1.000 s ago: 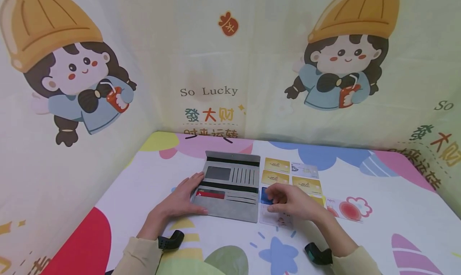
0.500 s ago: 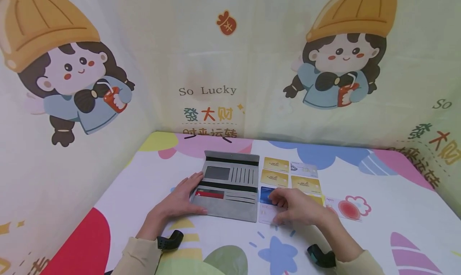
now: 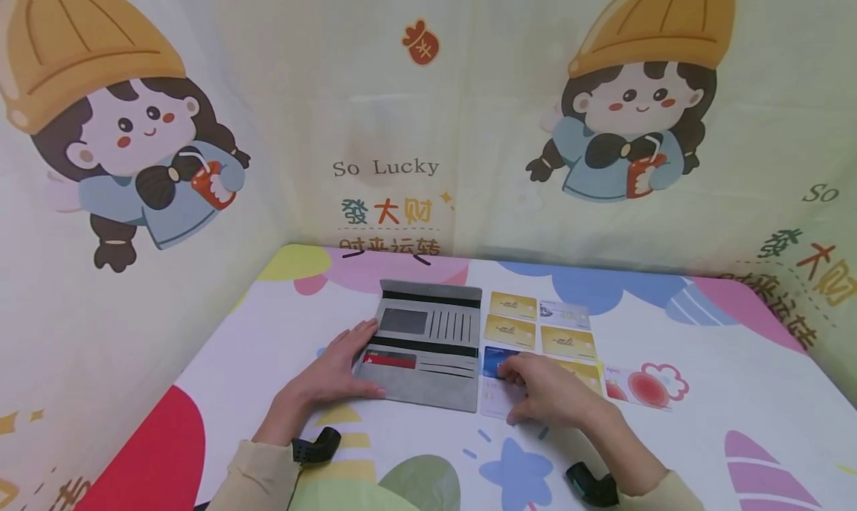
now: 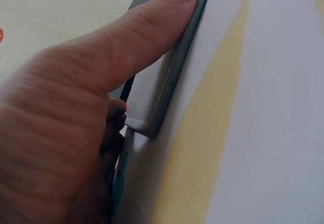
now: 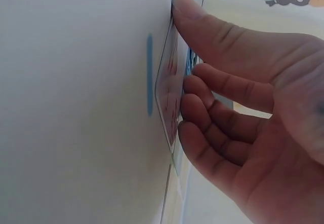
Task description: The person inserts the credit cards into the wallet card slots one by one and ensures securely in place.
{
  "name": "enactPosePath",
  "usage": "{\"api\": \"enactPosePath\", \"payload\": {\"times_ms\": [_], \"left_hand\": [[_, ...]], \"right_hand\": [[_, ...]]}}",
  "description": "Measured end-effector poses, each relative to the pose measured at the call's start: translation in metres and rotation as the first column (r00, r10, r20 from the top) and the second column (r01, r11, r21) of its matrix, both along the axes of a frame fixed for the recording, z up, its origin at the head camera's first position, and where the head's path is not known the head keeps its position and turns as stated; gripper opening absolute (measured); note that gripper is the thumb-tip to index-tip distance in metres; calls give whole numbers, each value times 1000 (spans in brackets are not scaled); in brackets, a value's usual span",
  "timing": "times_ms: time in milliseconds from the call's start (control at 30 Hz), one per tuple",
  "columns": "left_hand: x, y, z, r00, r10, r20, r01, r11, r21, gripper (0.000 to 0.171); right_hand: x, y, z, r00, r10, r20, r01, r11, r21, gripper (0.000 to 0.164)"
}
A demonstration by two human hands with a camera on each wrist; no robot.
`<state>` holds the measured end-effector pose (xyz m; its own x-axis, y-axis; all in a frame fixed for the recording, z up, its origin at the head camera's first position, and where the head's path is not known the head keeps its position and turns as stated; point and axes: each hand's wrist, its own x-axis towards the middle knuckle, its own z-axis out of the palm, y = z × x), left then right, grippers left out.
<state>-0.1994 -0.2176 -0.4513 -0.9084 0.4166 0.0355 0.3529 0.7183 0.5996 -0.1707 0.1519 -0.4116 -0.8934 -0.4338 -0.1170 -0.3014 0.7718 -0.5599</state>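
Note:
A grey wallet [image 3: 428, 398] lies unfolded flat, with a red card [image 3: 390, 361] in a left slot. My left hand [image 3: 338, 370] rests at its left side, thumb along the near edge and straight fingers along the side. In the left wrist view the thumb [image 4: 152, 29] presses on the stitched grey flap [image 4: 147, 92]. Right of the wallet, my right hand [image 3: 552, 392] hovers low over a pale VIP card [image 3: 494, 401]. Its thumb is at that card's near edge, with loosely bent fingertips by the far edge, overlapping a blue card [image 3: 494, 361].
Several gold cards [image 3: 513, 305] and a silvery card [image 3: 565, 315] lie in rows behind the right hand. A card with red circles [image 3: 649, 390] lies farther right. The patterned tablecloth [image 3: 402, 451] meets a printed backdrop [image 3: 522, 228] at the rear.
My right hand has drawn slightly toward me, its thumb moving to the VIP card's near edge, uncovering more of the blue and VIP cards. Left hand and wallet stay put.

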Motion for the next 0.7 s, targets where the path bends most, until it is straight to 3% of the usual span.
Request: {"api": "enactPosePath", "payload": {"times_ms": [467,700], "left_hand": [[2,1,3,999,35,38,-35,999,-1,114],[3,2,3,998,46,49,-46,999,2,114]], "right_hand": [[1,3,-1,998,62,-11,-63,998,-12,45],[-3,8,-5,996,92,13,-90,990,-108,47]]}}
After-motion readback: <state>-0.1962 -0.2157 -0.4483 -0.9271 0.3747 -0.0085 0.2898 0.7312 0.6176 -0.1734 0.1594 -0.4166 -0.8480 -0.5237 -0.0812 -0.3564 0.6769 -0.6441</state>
